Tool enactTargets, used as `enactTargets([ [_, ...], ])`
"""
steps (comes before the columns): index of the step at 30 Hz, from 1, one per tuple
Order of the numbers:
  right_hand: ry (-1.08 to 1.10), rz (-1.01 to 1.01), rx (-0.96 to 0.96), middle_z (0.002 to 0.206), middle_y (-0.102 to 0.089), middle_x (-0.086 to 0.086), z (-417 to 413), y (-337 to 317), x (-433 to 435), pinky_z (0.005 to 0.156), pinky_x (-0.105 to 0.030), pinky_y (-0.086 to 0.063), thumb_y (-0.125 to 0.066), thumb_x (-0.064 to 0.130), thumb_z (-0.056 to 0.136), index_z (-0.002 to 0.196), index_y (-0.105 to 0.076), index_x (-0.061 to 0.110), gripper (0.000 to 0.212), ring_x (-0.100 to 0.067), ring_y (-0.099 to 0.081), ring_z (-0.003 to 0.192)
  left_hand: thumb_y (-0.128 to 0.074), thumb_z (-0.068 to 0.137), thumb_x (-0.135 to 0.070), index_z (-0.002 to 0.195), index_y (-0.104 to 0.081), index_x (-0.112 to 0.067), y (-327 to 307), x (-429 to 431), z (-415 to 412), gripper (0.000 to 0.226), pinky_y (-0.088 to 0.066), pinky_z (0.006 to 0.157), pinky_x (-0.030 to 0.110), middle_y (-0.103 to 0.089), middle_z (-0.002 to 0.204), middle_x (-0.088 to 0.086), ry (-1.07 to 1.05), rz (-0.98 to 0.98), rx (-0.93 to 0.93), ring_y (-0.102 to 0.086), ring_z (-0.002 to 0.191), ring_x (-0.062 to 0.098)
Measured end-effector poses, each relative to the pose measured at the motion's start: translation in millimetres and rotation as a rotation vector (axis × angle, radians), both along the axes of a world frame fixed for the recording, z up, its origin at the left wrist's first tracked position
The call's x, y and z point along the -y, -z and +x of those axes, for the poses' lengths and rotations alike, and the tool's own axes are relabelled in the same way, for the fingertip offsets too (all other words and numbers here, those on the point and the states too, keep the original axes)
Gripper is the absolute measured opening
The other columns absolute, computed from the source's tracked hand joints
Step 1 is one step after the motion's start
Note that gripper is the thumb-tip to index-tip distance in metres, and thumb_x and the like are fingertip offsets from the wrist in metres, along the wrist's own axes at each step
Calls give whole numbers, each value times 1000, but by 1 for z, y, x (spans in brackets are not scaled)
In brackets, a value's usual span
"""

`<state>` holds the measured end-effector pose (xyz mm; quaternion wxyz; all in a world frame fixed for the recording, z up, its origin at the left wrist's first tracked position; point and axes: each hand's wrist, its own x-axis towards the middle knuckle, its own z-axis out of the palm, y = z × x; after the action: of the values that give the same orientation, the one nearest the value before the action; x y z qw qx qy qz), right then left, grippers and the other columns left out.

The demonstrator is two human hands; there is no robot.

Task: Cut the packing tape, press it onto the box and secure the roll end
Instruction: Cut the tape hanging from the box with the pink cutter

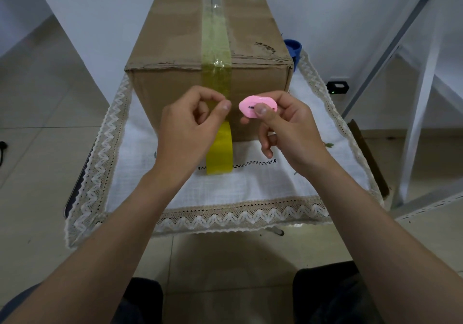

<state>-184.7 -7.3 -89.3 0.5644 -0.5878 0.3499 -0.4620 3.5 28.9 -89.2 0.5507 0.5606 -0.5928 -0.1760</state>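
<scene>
As our left hand (185,123) pinches the upright tape (217,83), our right hand (288,128) grips the cutter (250,104). It sits just rightward

Soft, rather dim and cool indoor light falls evenly from above, leaving no hard-edged shadows. Beyond the left hand (188,125), the packing tape (216,45) on top of the box (170,38) carries small bright glints. The pink cutter (253,103) in the right hand (288,128) shows a pale sheen along its upper rim. Below both hands, a broad faint shadow darkens the floor tiles (225,256). Both hands are sharp. The wide lens tilts the metal frame (421,73) far right of the right hand and splays the forearms toward the bottom corners.
</scene>
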Motion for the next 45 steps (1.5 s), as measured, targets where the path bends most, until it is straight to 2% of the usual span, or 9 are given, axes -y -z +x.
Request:
enactTargets([
  [4, -62, -41, 10, 74, -67, -10, 2, 1, -3, 37, -25, -42, -61, 4, 101, 102, -60, 8, 4, -16, -48, 38, -74, 93, -32, 98, -79, -21, -4, 0, -6, 13, -30, 54, 21, -36, 58, 15, 158, 39, -18, -30, 52, 6],
  [8, -90, -52, -34, 69, -68, 0, 0, -1, -4, 36, -25, -43, -59, 3, 102, 104, -58, 8, 5, -20, -54, 40, -79, 87, -37, 88, -80, -29, -7, -1, -5, 8, -27, 55, 27, -28, 54, -2, 151, 52, 12, -26, 52, 9],
  [11, -147, -88, -97, 77, -70, -3, -1, -4, -5, 35, -26, -43, -58, 2, 103, 113, -59, 8, 12, -26, -56, 43, -79, 85, -38, 88, -81, -28, -8, 0, -2, 11, -45, 57, 32, -27, 52, -7, 128, 70, 42, -30, 53, 12],
  [13, -195, -116, -141, 77, -68, -2, -2, -6, -6, 36, -27, -42, -55, 1, 103, 123, -62, 12, 23, -29, -56, 44, -80, 84, -38, 89, -82, -26, -8, 1, -1, 13, -60, 63, 46, -27, 51, -7, 142, 89, 30, -33, 54, 18],
  [17, -240, -173, -176, 77, -72, 8, -4, -7, -6, 37, -21, -36, -48, -4, 106, 135, -58, 6, 32, -24, -52, 42, -82, 88, -25, 86, -82, -16, -13, -3, -4, 9, -33, 49, 19, -34, 51, 9, 188, 136, -39, -28, 45, 5],
  [22, -205, -221, -128, 67, -69, 10, -3, -6, -5, 37, -18, -30, -51, -6, 104, 124, -59, 1, 22, -13, -39, 36, -81, 90, -22, 84, -82, -18, -17, -4, -6, 7, -25, 47, 13, -43, 39, -13, 231, 175, -84, -25, 44, 5],
  [26, -137, -185, -111, 68, -66, -3, -2, -6, -5, 38, -18, -30, -56, -3, 103, 116, -62, 7, 17, -9, -37, 37, -80, 90, -24, 87, -82, -25, -18, -5, -5, 4, -21, 49, 21, -41, 42, -12, 252, 150, -74, -24, 50, 8],
  [31, -112, -185, -104, 67, -60, -10, -2, -6, -5, 42, -12, -33, -57, -5, 101, 106, -60, 5, 11, 0, -42, 40, -82, 89, -24, 89, -81, -30, -19, -3, -2, 6, -23, 52, 26, -31, 60, 11, 220, 114, -72, -25, 57, 20],
  [45, -196, -231, -187, 80, -65, -14, 0, -9, -9, 53, -5, -43, -56, -12, 100, 108, -52, -3, 13, 4, -59, 49, -77, 92, -16, 82, -78, -20, -15, 0, 2, 10, -25, 55, 26, -30, 57, 9, 209, 116, -17, -25, 54, 19],
])
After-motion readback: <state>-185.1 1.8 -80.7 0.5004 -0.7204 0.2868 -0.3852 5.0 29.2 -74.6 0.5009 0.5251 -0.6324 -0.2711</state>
